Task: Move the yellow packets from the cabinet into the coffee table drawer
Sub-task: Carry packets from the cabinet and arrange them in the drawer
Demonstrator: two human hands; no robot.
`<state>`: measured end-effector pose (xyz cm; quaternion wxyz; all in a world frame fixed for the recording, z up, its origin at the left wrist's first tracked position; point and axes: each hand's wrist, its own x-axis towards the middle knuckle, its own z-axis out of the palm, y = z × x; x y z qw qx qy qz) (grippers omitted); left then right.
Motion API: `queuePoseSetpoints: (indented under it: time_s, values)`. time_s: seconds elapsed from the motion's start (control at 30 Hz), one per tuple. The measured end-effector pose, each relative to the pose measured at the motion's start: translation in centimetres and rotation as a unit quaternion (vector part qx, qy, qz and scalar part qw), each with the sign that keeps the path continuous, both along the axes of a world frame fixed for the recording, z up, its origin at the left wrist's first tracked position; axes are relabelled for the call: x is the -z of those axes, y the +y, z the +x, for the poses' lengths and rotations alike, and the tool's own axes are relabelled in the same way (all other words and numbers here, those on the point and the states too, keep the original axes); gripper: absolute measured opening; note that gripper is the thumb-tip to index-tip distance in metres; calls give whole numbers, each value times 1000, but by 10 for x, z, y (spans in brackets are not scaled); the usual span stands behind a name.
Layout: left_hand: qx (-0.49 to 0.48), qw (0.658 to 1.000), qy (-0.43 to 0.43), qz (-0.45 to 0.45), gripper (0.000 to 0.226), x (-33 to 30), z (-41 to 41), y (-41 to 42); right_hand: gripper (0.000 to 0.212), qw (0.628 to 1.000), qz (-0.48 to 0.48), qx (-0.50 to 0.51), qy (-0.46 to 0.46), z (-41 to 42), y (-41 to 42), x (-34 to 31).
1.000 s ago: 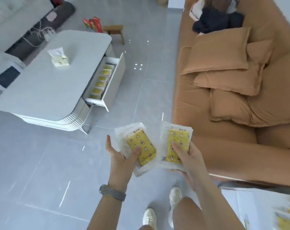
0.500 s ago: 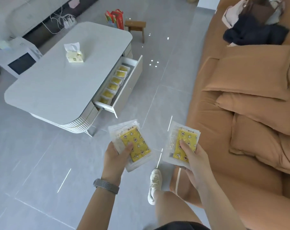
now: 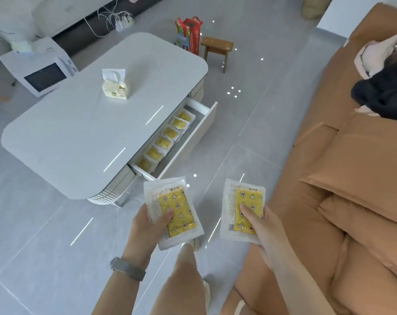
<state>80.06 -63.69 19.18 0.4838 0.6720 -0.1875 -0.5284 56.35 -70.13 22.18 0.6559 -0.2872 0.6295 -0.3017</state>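
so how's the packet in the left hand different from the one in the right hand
The left hand's packet tilts, its top leaning left; the right hand's packet stands nearly upright. The left hand grips its packet from the left edge, thumb across the yellow; the right hand grips from the lower right. The left packet lies nearer the open drawer. Both look like thin stacks of the same yellow star-printed packets in clear wrap.

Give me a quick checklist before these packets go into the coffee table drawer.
1. Left hand grips its yellow packets: ok.
2. Right hand grips its yellow packets: ok.
3. Drawer pulled open: ok.
4. Free space in drawer beside the row of packets: ok, a bare strip along the front.
5. Floor path to drawer free of obstacles: ok.
6. Exact packet count in each hand: cannot tell.
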Motion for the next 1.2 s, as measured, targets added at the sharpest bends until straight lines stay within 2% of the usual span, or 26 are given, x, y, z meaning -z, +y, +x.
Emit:
queuePoseSetpoints:
  time_s: [0.1, 0.23, 0.33, 0.57, 0.73, 0.87, 1.03, 1.2]
  values:
    - [-12, 1000, 5, 11, 23, 8, 15, -47, 19, 1000, 15, -14, 0, 17, -55, 8]
    - [26, 1000, -10, -4, 24, -4, 33, -135, 24, 999, 17, -25, -13, 41, -143, 4]
    - [37, 999, -11, -17, 25, -18, 38, -198, 17, 999, 16, -26, -28, 52, -198, -7]
    - [-12, 1000, -12, 3, 24, -19, 27, -315, 23, 999, 22, -13, -19, 34, -314, -11]
    - [-78, 997, -1, 20, 26, 3, -3, -393, 23, 998, 39, -44, -13, 2, -407, 6]
    - [-161, 986, 19, 33, 24, 21, -30, -444, 17, 991, 28, -128, 13, -9, -487, 16]
    - [-250, 966, 43, 49, 22, 32, -45, -481, 18, 976, 12, -215, 38, 11, -562, 21]
    - [-278, 957, 55, 66, 18, 50, -30, -511, 20, 965, 14, -261, 36, 52, -607, 41]
